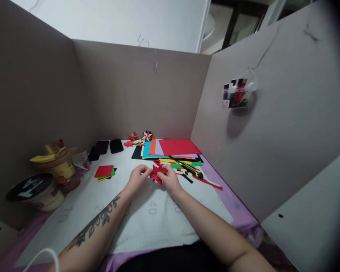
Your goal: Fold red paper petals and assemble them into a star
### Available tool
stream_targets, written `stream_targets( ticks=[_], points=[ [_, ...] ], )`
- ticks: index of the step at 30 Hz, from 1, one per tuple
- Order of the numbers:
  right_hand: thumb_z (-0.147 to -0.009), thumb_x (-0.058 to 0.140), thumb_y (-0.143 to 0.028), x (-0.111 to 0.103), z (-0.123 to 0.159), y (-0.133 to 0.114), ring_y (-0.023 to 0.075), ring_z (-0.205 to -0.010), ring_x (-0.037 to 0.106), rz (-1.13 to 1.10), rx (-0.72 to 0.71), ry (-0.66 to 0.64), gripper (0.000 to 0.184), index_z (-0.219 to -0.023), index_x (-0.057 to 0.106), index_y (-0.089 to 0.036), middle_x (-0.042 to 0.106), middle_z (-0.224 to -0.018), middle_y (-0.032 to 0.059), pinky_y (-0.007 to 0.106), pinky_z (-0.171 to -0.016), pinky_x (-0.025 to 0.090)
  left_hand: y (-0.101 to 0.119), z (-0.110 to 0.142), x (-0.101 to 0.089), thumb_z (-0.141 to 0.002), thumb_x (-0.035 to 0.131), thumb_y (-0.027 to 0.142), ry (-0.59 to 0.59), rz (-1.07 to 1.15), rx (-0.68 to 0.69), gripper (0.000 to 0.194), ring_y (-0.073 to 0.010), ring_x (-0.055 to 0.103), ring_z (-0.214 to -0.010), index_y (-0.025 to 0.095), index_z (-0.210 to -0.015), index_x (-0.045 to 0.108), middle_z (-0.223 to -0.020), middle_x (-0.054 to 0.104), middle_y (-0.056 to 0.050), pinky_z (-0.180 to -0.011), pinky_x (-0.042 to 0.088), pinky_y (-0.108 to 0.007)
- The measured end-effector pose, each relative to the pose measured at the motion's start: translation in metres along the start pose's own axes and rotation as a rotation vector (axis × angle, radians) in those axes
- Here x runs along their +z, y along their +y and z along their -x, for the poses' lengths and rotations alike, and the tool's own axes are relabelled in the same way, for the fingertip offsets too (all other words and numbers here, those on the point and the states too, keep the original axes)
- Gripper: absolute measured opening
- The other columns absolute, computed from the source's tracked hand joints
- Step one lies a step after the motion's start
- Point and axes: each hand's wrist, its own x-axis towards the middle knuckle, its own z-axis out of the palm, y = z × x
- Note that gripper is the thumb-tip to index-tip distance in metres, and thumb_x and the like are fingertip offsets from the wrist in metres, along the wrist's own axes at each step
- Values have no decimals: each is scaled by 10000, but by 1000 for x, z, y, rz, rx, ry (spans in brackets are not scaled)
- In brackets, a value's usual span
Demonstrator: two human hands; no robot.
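Note:
A red folded paper star (158,175) with several points is held up between my two hands over the middle of the table. My left hand (138,176) pinches its left edge between thumb and fingers. On the opposite side my right hand (170,179) grips it, the thumb lying on the front of the star. Just behind my right hand are paper strips and a yellow-and-black utility knife (190,169). Finished multicoloured paper stars (147,136) sit at the back of the table.
Coloured paper sheets (180,147) are stacked at the back right. Small paper squares (105,172) lie to the left, with dark flat objects (116,146) behind. Tubs (35,192) stand at far left. Grey partitions (141,90) enclose the table; a clear container (238,92) hangs on the right one.

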Motion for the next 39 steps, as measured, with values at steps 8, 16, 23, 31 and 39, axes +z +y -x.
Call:
stream_targets(
  ticks=[8,16,23,31,39],
  points=[
    [-664,606,-245,-1,0,2,109,-518,537,79,-5,-1,183,-811,517,-181,596,-644,-31,211,-505,430,1,3,3,-739,530,299,5,-1,66,150,-148,542,-679,170,-684,582,-736,587,-20,-603,435,-246],
    [-675,595,-241,0,2,0,134,-639,576,170,-94,34,213,-871,531,-186,619,-763,-4,241,-606,476,4,6,6,-715,563,214,-4,37,147,93,-152,576,-771,188,-766,636,-850,593,-38,-621,480,-238],
    [-685,589,-270,-3,3,5,166,-688,601,284,-102,35,270,-937,547,-185,643,-814,18,264,-611,489,4,3,3,-706,552,212,-42,55,69,68,-155,563,-748,173,-672,597,-761,587,-20,-664,457,-253],
    [-678,591,-247,1,8,-4,167,-713,603,349,-126,3,256,-928,560,-200,646,-837,6,277,-662,480,-1,0,8,-789,440,236,-50,-99,169,153,-171,513,-779,181,-665,512,-790,538,-36,-721,416,-293],
    [-656,615,-262,3,5,-5,134,-544,566,157,-19,-3,200,-825,535,-192,623,-662,-18,230,-512,445,-3,4,15,-748,539,288,-31,146,-7,135,-115,487,-551,187,-705,461,-598,508,42,-530,378,-225]
  ],
)
